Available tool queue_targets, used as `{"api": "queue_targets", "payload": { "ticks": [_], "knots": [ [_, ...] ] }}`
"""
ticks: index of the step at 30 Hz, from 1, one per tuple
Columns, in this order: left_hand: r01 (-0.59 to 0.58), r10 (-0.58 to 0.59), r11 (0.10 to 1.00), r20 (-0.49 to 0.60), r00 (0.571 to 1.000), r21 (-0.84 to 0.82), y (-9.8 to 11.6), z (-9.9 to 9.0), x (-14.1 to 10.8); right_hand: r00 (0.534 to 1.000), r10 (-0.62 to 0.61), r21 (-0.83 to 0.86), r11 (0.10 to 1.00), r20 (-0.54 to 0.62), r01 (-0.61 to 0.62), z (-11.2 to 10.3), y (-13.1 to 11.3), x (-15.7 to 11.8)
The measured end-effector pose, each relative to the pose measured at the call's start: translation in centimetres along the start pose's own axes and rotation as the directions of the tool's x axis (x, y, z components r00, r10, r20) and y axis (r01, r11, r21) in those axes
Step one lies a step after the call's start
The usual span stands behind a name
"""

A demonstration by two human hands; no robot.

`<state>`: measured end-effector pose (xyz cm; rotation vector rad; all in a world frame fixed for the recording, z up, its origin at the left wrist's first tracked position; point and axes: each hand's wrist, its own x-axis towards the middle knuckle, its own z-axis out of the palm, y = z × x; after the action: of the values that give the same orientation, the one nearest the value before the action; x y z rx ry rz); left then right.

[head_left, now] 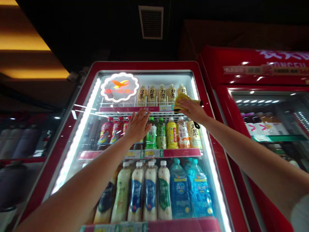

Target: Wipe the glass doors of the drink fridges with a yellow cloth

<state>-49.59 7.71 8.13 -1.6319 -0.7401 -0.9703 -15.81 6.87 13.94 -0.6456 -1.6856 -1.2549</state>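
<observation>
The right hand (189, 109), right of the frame's centre, has its grip closed on a yellow cloth with dark edging (180, 98), held at the clear glass door (154, 78) of a red-framed drinks cooler (145, 66). The left hand (138, 125), near the centre, is open and grasps nothing, its palm toward the same door; whether it touches the glass, I cannot tell. Behind the glass, yellow-labelled bottles (163, 95) line the top shelf, with red, green, yellow and orange-labelled ones below and tall pale bottles beside blue ones (180, 190) at the bottom. A glowing scalloped sign (120, 87) sits upper left of the hands. A second red cooler (213, 64) fills the right side; a square ceiling vent (151, 22) is at top centre.
</observation>
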Motion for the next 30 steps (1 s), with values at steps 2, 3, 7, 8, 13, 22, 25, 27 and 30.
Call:
{"api": "queue_targets", "payload": {
  "ticks": [2, 3, 7, 8, 13, 22, 25, 27, 30],
  "knots": [
    [-0.027, 0.027, 1.000, -0.007, 1.000, 0.011, -1.3, -0.4, -1.0, 0.998, 0.040, -0.019, 0.999, -0.040, -0.041, -1.0, 1.4, -0.8],
    [-0.036, 0.036, 0.999, -0.014, 0.999, 0.019, -2.0, -0.6, -1.5, 0.991, 0.104, -0.037, 0.994, -0.079, -0.108, -1.2, 1.9, -0.8],
    [-0.041, 0.042, 0.998, -0.036, 0.998, 0.042, -4.3, -1.2, -3.3, 0.912, 0.347, -0.073, 0.926, -0.219, -0.370, 0.6, 1.4, 1.9],
    [-0.038, 0.039, 0.998, -0.028, 0.999, 0.043, -4.7, -1.2, -3.6, 0.903, 0.363, -0.075, 0.919, -0.229, -0.388, 1.5, 0.5, 2.9],
    [-0.016, 0.018, 0.999, -0.040, 0.999, 0.046, -4.7, -0.8, -4.9, 0.920, 0.318, -0.101, 0.932, -0.227, -0.347, 4.8, -5.8, 6.5],
    [-0.023, 0.024, 1.000, -0.137, 0.990, 0.008, -4.1, 0.0, -5.4, 0.977, 0.205, -0.128, 0.969, -0.062, -0.211, 2.4, -6.6, 3.2],
    [-0.015, 0.015, 1.000, -0.135, 0.991, 0.000, -4.0, 0.1, -5.5, 0.935, 0.338, -0.184, 0.918, -0.104, -0.352, 2.7, -6.6, 5.4],
    [-0.018, 0.018, 1.000, -0.141, 0.990, 0.003, -4.0, 0.3, -5.6, 0.924, 0.372, -0.206, 0.900, -0.091, -0.383, 3.7, -7.9, 7.7],
    [-0.020, 0.023, 1.000, -0.143, 0.989, 0.020, -4.1, 0.4, -5.6, 0.939, 0.342, -0.200, 0.918, -0.043, -0.344, 5.4, -10.8, 10.0]
  ]
}}
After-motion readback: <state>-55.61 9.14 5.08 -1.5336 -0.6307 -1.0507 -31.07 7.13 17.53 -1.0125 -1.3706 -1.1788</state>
